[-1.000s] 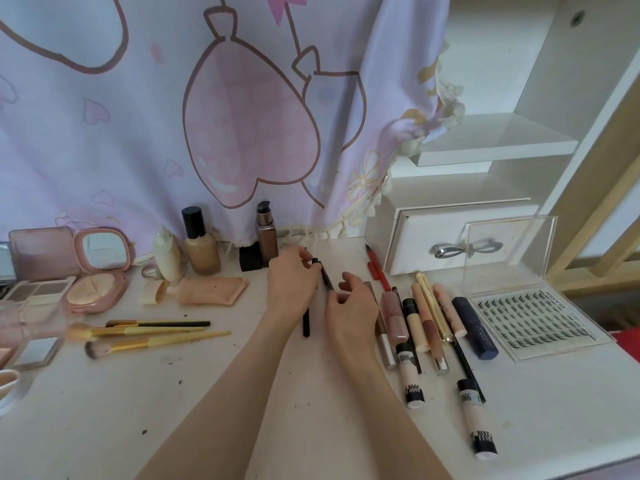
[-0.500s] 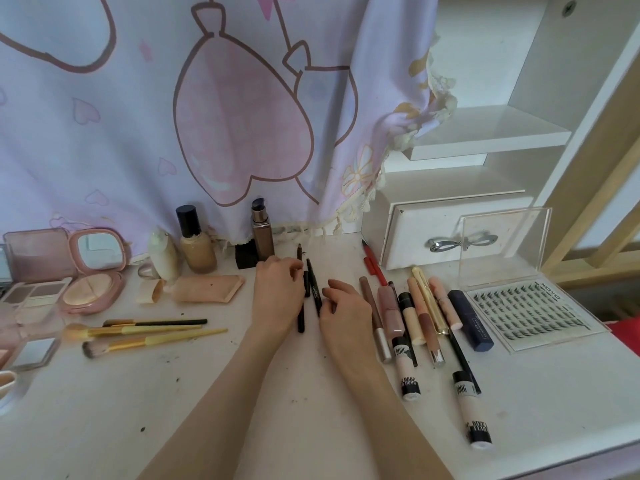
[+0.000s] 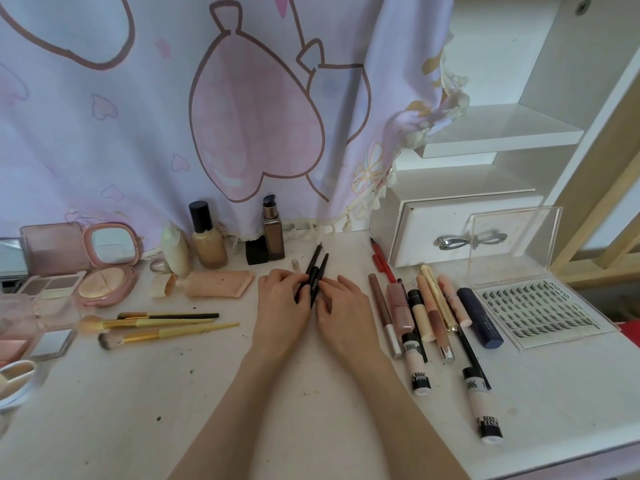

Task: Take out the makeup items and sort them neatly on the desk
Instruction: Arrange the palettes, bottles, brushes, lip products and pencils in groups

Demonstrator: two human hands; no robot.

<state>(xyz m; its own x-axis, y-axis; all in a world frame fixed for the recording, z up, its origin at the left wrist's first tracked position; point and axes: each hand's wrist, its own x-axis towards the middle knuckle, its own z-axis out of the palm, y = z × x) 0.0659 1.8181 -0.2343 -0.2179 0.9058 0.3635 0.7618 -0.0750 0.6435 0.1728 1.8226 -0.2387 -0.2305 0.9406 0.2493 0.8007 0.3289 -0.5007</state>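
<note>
Two thin black makeup pencils (image 3: 316,268) lie side by side on the white desk (image 3: 311,410), tips pointing away from me. My left hand (image 3: 281,303) and my right hand (image 3: 341,308) meet over their near ends, fingers curled onto the pencils from either side. To the right lies a row of tubes and pens: lip glosses, concealers (image 3: 417,362), a gold tube (image 3: 438,296) and a navy tube (image 3: 479,317). Left of my hands lie three brushes (image 3: 156,323), a peach tube (image 3: 218,284) and upright foundation bottles (image 3: 207,237).
Open compacts and palettes (image 3: 104,268) crowd the left edge. A clear case of false lashes (image 3: 533,306) lies open at the right, before a white drawer box (image 3: 450,233). A red pencil (image 3: 381,259) lies by the drawer. A printed curtain (image 3: 207,116) hangs behind.
My hands have laid the black pencils down together and now press on them from both sides; earlier my left hand held one pencil lifted.
</note>
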